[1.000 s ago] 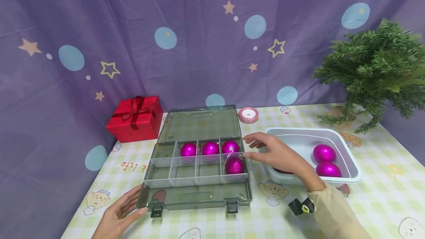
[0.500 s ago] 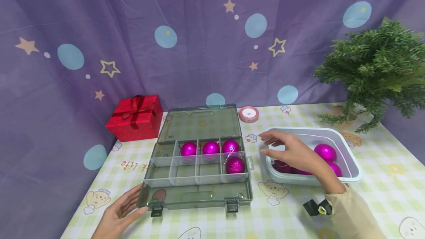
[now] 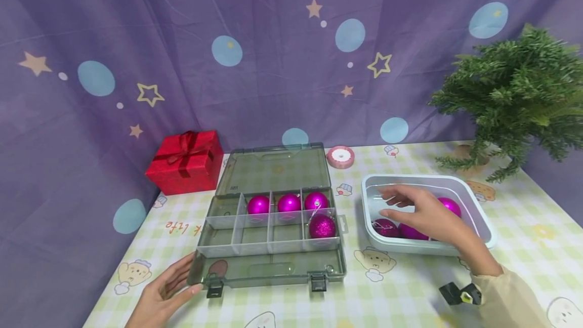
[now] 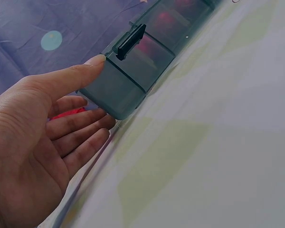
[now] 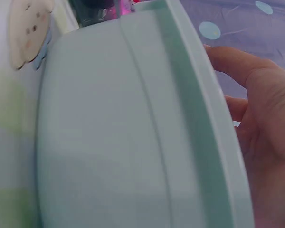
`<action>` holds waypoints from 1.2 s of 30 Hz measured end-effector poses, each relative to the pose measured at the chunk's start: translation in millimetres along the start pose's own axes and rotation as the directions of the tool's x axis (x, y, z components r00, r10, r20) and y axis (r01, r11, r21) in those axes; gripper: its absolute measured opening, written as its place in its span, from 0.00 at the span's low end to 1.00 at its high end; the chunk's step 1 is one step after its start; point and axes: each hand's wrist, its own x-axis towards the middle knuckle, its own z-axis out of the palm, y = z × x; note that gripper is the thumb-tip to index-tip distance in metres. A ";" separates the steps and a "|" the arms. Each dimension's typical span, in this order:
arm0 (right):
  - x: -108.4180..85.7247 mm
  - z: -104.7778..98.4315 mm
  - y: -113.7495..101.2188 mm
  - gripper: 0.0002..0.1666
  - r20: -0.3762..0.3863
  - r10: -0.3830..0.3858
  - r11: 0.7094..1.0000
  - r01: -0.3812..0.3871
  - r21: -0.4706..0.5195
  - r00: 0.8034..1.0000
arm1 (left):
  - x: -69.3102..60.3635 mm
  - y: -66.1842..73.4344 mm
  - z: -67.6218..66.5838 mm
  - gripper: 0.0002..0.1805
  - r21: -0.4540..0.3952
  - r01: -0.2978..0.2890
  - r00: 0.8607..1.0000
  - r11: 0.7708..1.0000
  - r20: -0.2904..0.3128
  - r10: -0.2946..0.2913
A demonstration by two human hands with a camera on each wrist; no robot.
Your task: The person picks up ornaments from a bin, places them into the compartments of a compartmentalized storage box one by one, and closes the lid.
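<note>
Right hand (image 3: 428, 212) shifted over tub (image 3: 405, 246), baubles (image 3: 412, 232) inside, head view only

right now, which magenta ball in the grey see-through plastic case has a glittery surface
The glittery magenta ball, far right in the middle row; the three smooth, glossy magenta balls sit in the back row.

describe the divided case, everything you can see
The divided case lies open on the tablecloth, lid folded back. It looks like translucent grey-green plastic, with clear dividers making two rows of four compartments, a long section in front and two dark latches. Three smooth magenta baubles sit in the back row, a glittery bauble in the nearer row's rightmost compartment. The left grip touches the case's near left corner.
</note>
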 end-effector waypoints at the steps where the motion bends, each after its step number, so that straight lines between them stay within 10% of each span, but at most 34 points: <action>1: -1.6 -0.2 1.7 0.26 0.001 -0.003 1.000 0.003 0.001 1.000 | 0.1 0.0 0.0 0.46 0.000 0.000 1.000 1.000 0.000 0.000; 36: 1.4 0.3 19.2 0.28 0.284 -0.058 0.995 0.079 -0.064 0.957 | -1.2 0.5 0.4 0.45 -0.009 -0.008 1.000 1.000 -0.007 0.008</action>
